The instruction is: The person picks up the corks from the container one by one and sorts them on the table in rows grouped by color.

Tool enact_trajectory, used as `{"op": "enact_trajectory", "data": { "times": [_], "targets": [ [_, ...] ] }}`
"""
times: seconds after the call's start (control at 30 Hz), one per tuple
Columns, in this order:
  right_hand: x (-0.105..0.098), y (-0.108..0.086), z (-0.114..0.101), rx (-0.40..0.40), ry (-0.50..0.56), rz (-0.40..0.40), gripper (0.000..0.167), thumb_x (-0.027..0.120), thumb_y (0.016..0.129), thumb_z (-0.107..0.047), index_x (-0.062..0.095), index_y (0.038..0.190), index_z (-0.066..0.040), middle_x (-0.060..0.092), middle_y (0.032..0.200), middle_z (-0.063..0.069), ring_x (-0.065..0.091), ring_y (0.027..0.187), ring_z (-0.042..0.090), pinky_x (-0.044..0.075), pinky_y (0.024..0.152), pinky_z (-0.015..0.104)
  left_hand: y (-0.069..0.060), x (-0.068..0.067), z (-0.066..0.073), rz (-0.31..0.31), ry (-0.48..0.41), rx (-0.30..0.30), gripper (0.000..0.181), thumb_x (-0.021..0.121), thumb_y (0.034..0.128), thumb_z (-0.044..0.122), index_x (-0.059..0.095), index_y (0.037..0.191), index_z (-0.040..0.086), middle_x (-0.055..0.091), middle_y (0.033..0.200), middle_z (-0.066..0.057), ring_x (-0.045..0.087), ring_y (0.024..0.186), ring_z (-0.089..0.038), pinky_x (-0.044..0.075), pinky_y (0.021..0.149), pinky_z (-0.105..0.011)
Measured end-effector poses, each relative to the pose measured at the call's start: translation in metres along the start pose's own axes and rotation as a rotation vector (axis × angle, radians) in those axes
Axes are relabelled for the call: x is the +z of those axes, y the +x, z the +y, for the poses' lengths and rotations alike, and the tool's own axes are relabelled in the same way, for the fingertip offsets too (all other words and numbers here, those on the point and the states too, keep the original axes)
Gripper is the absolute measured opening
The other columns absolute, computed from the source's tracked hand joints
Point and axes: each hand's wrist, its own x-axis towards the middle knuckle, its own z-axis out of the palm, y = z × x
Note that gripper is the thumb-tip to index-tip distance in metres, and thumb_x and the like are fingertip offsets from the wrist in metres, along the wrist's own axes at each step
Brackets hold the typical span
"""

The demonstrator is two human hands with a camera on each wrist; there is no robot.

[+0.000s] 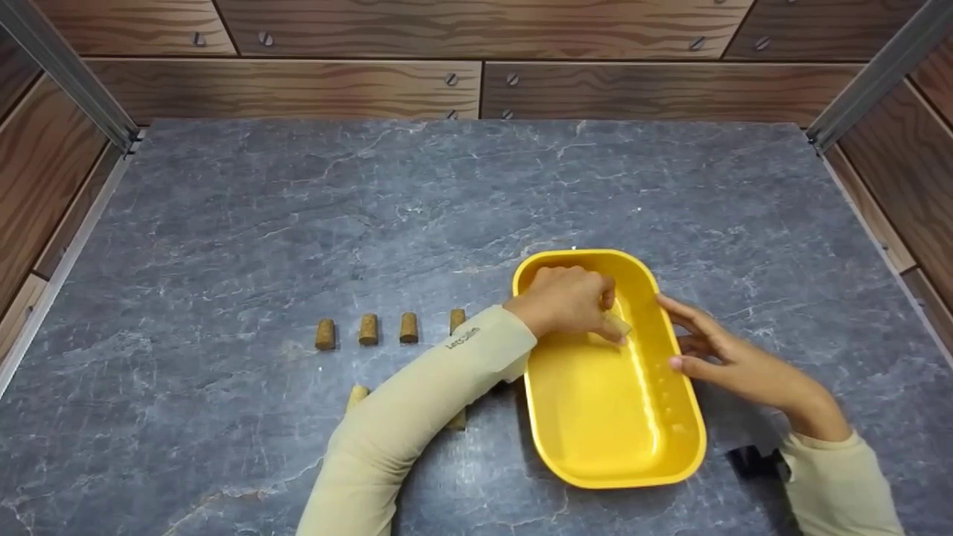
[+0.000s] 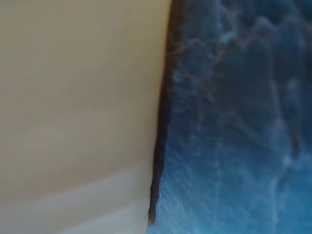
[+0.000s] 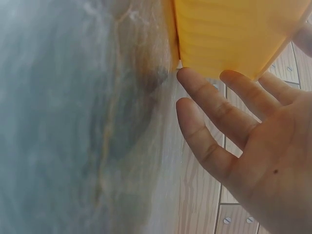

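A deep yellow tub (image 1: 595,447) stands on the table, right of the middle. Reaching over its left rim, my left hand (image 1: 569,298) pinches a pale cork (image 1: 616,324) between thumb and fingers inside the tub. My right hand (image 1: 715,350) rests against the tub's right side, fingers nearly straight along the outer wall and thumb tip at the rim. The right wrist view shows those spread fingers (image 3: 214,109) beside the yellow wall (image 3: 234,39). In the left wrist view only a pale sleeve (image 2: 73,97) and blurred tabletop appear.
Left of the tub, brown corks (image 1: 368,329) stand or lie in a spaced row. Nearer me, another cork (image 1: 357,396) and a further one (image 1: 456,422) are partly hidden by the left sleeve. Wood-patterned panels (image 1: 298,88) border the grey marbled table (image 1: 372,201).
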Motion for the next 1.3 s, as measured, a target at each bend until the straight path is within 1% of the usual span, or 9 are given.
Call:
{"op": "enact_trajectory", "data": {
  "times": [0.17, 0.3, 0.4, 0.6, 0.77, 0.9, 1.0, 1.2, 1.3],
  "targets": [
    [0.0, -0.001, 0.0, 0.014, -0.006, -0.001, 0.068, 0.048, 0.101, -0.014, 0.008, 0.156, -0.018, 0.014, 0.155, 0.029, 0.051, 0.113, -0.011, 0.05, 0.089, 0.022, 0.0, 0.003, 0.001, 0.03, 0.042, -0.003, 0.045, 0.068, 0.0749, 0.067, 0.055, 0.077, 0.024, 0.054, 0.07, 0.01, 0.052, 0.069, -0.011, 0.039, 0.063, -0.027],
    [0.0, 0.0, 0.0, 0.013, -0.003, 0.002, 0.069, 0.049, 0.101, -0.014, 0.008, 0.156, -0.017, 0.012, 0.156, 0.028, 0.051, 0.113, -0.012, 0.05, 0.089, 0.021, 0.001, 0.003, 0.002, 0.021, 0.039, -0.009, 0.046, 0.068, 0.076, 0.066, 0.052, 0.069, 0.023, 0.047, 0.062, 0.008, 0.048, 0.063, -0.011, 0.036, 0.059, -0.026],
    [0.001, 0.0, -0.001, 0.007, 0.002, 0.007, 0.069, 0.049, 0.101, -0.013, 0.009, 0.156, -0.018, 0.011, 0.157, 0.028, 0.051, 0.114, -0.011, 0.05, 0.089, 0.021, 0.0, 0.002, 0.003, 0.013, 0.024, -0.013, 0.043, 0.069, 0.0761, 0.064, 0.054, 0.072, 0.024, 0.05, 0.065, 0.01, 0.05, 0.064, -0.01, 0.037, 0.06, -0.027],
    [-0.001, 0.0, -0.001, -0.022, 0.017, -0.013, 0.068, 0.046, 0.101, -0.01, 0.006, 0.156, -0.017, 0.012, 0.154, 0.031, 0.051, 0.115, -0.01, 0.051, 0.089, 0.022, -0.001, -0.001, 0.005, 0.017, -0.036, 0.005, 0.036, 0.07, 0.076, 0.061, 0.061, 0.088, 0.028, 0.06, 0.078, 0.012, 0.055, 0.075, -0.007, 0.042, 0.068, -0.028],
    [-0.001, 0.0, 0.001, -0.01, 0.024, -0.017, 0.068, 0.046, 0.102, -0.011, 0.006, 0.156, -0.016, 0.012, 0.155, 0.029, 0.051, 0.115, -0.011, 0.051, 0.089, 0.021, -0.004, -0.005, 0.008, 0.021, -0.083, 0.022, 0.037, 0.07, 0.0779, 0.059, 0.062, 0.099, 0.03, 0.06, 0.078, 0.011, 0.054, 0.076, -0.007, 0.044, 0.071, -0.028],
    [-0.001, 0.001, 0.0, 0.009, 0.015, -0.008, 0.068, 0.047, 0.101, -0.012, 0.007, 0.156, -0.017, 0.011, 0.156, 0.028, 0.05, 0.115, -0.012, 0.05, 0.089, 0.02, -0.01, -0.01, 0.011, 0.051, -0.11, 0.054, 0.037, 0.07, 0.0788, 0.057, 0.061, 0.102, 0.03, 0.056, 0.073, 0.01, 0.052, 0.071, -0.007, 0.044, 0.066, -0.027],
    [-0.002, 0.001, -0.001, 0.004, 0.013, -0.008, 0.067, 0.047, 0.102, -0.013, 0.007, 0.156, -0.017, 0.01, 0.156, 0.028, 0.049, 0.115, -0.011, 0.049, 0.09, 0.02, -0.016, -0.016, 0.013, 0.087, -0.139, 0.087, 0.036, 0.071, 0.0783, 0.052, 0.06, 0.104, 0.029, 0.053, 0.07, 0.01, 0.049, 0.065, -0.006, 0.041, 0.06, -0.024],
    [-0.001, 0.002, -0.001, 0.002, 0.025, -0.009, 0.067, 0.047, 0.101, -0.013, 0.008, 0.156, -0.017, 0.01, 0.157, 0.026, 0.05, 0.116, -0.011, 0.049, 0.09, 0.02, -0.036, -0.028, 0.007, 0.173, -0.224, 0.117, 0.035, 0.075, 0.0749, 0.04, 0.06, 0.103, 0.025, 0.044, 0.062, 0.011, 0.037, 0.054, -0.003, 0.029, 0.048, -0.019],
    [0.0, 0.001, 0.001, 0.001, 0.026, -0.006, 0.068, 0.047, 0.101, -0.012, 0.008, 0.156, -0.017, 0.01, 0.157, 0.026, 0.05, 0.116, -0.011, 0.049, 0.09, 0.02, -0.047, -0.034, 0.003, 0.195, -0.298, 0.119, 0.036, 0.076, 0.0745, 0.039, 0.06, 0.103, 0.024, 0.04, 0.058, 0.011, 0.031, 0.049, -0.003, 0.025, 0.045, -0.019]
  ]
}}
